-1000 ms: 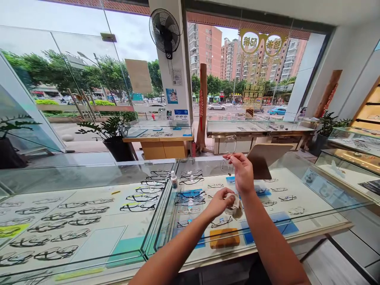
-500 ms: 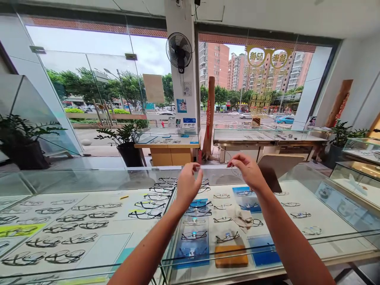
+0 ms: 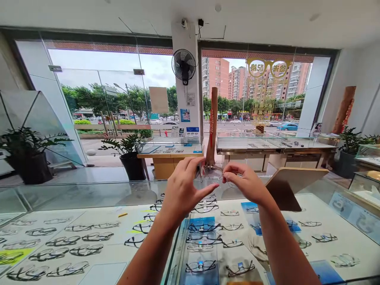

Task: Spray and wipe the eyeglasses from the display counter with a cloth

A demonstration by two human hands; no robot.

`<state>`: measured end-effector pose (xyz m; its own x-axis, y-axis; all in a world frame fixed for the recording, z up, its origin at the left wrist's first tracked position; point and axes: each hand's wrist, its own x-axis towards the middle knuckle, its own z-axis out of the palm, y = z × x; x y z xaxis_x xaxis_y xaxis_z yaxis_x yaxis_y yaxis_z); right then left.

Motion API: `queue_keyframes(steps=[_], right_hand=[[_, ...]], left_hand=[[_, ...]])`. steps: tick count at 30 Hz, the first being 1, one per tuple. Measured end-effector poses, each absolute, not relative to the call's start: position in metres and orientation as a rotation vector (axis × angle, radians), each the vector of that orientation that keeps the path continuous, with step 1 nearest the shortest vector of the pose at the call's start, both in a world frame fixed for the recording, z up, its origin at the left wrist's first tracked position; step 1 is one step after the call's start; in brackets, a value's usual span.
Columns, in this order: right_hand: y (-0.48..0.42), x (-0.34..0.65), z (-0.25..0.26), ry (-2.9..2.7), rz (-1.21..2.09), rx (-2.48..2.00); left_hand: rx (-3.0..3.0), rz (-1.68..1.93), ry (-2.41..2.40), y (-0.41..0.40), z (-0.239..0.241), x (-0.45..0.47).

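Note:
Above the glass counter, my right hand (image 3: 247, 184) pinches a pair of thin-rimmed eyeglasses (image 3: 214, 169) between thumb and fingers. Its lenses are clear and hard to make out against the background. My left hand (image 3: 182, 184) is beside the eyeglasses on the left, thumb and fingers spread wide apart around that end. Whether its fingertips touch the frame, I cannot tell. Below both hands, rows of spectacle frames (image 3: 204, 239) lie inside the glass display case (image 3: 118, 186), some of them on blue cards.
A tilted brown-backed mirror or board (image 3: 286, 190) stands right of my right hand. A yellow stick (image 3: 122, 215) lies in the left case. Beyond are a potted plant (image 3: 130, 158), a wooden cabinet (image 3: 166, 166), a wooden post (image 3: 212, 126) and a wall fan (image 3: 184, 65).
My left hand has opened wider and come in close to the eyeglasses. My right hand still pinches them. The view has tilted up, so the counter sits lower.

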<state>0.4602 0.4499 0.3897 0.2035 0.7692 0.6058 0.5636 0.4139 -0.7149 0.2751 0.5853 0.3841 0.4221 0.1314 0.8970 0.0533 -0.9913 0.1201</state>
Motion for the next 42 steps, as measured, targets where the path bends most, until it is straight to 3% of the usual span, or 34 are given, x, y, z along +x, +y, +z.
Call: queue_keyframes(steps=[9, 19, 42], right_hand=[[0.454, 0.467, 0.379, -1.428, 0.236, -1.237], [0.448, 0.463, 0.372, -1.241, -0.3, -1.393], [0.472, 0.453, 0.368, -1.217, -0.705, -1.323]], left_hand=[[2.567, 1.57, 0.156, 0.59, 0.378, 0.28], [2.344, 1.823, 0.512, 0.606, 0.378, 0.282], [2.144, 1.586, 0.502, 0.631, 0.373, 0.287]])
